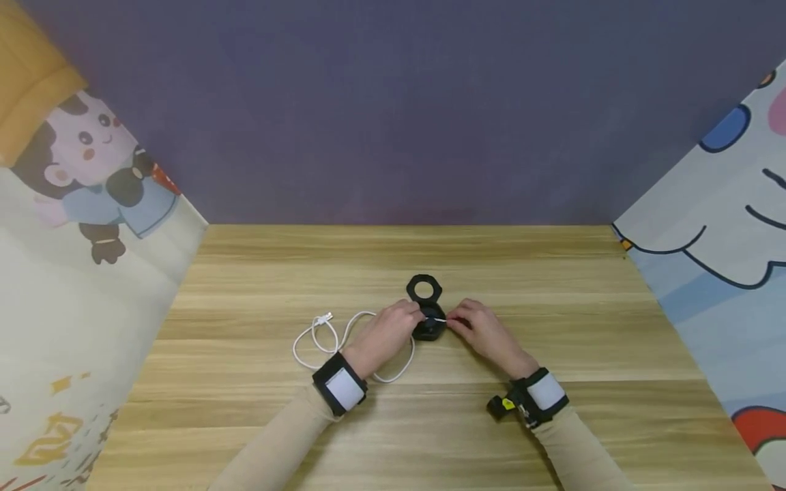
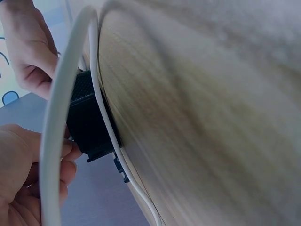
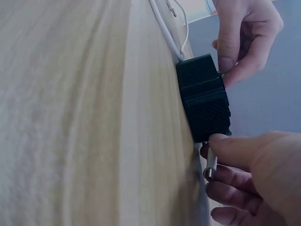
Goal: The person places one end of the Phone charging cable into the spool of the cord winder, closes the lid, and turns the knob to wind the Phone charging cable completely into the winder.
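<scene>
A small black case (image 1: 430, 331) stands on the table, its ring-shaped lid (image 1: 424, 300) opened away from me. At the case's left side, my left hand (image 1: 388, 332) pinches the white cable (image 1: 437, 320) with thumb and forefinger. The short stretch of cable runs over the case to my right hand (image 1: 488, 335), whose thumb and fingers grip its end. A white plug with a metal tip (image 3: 210, 173) sticks out beneath the right thumb in the right wrist view. In the left wrist view, the cable loops in front of the case (image 2: 89, 120).
More of the cable (image 1: 402, 372) lies in loops under and left of my left forearm, its USB plug (image 1: 323, 318) at the far left. A dark wall panel (image 1: 405, 123) closes off the table's back edge. Printed panels (image 1: 724, 225) flank the wooden table (image 1: 276, 259).
</scene>
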A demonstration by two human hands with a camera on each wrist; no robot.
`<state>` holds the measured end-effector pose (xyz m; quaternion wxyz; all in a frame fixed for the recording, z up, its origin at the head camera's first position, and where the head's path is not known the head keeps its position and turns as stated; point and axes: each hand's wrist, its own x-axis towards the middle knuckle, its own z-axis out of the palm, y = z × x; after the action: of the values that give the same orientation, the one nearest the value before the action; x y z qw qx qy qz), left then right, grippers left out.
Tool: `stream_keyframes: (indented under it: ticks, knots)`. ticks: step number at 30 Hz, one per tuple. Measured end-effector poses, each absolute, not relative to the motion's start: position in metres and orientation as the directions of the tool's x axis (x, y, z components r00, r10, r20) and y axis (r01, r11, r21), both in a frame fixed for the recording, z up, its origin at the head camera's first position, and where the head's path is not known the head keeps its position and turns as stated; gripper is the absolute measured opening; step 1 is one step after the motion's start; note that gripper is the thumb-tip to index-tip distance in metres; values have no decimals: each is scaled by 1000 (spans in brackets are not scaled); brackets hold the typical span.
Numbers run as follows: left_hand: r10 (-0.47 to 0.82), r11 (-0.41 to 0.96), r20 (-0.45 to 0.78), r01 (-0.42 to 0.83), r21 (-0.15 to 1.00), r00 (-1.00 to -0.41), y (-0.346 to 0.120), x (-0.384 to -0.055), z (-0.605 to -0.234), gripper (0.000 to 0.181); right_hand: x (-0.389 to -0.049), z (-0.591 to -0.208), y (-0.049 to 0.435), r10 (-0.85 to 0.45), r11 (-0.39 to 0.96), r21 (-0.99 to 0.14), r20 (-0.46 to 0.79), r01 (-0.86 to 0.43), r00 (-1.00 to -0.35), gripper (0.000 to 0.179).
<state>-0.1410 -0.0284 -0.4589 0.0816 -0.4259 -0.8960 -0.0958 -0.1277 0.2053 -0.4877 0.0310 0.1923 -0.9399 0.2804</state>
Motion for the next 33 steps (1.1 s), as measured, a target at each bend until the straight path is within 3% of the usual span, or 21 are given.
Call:
stream_keyframes:
  ticks: [7,17,21,33]
  knots:
    - [748,622,224,778,87,-624,-28,-141,-457,21,-126,-481,200,-357,749,-500,249,-435,-900,26]
    - [751,621,231,780,70,-619,-27,-141,-456,23,-127,-482,181,-488,626,-447,416,-640,-768,37]
    - [749,624,226,778,76,-623,-27,-141,-456,22,-127,-485,175,-483,624,-463,404,-629,-777,41]
    - [726,624,226,760,180,-650,-28,-146,-459,30,-129,-483,168,-448,644,-498,371,-581,-814,24]
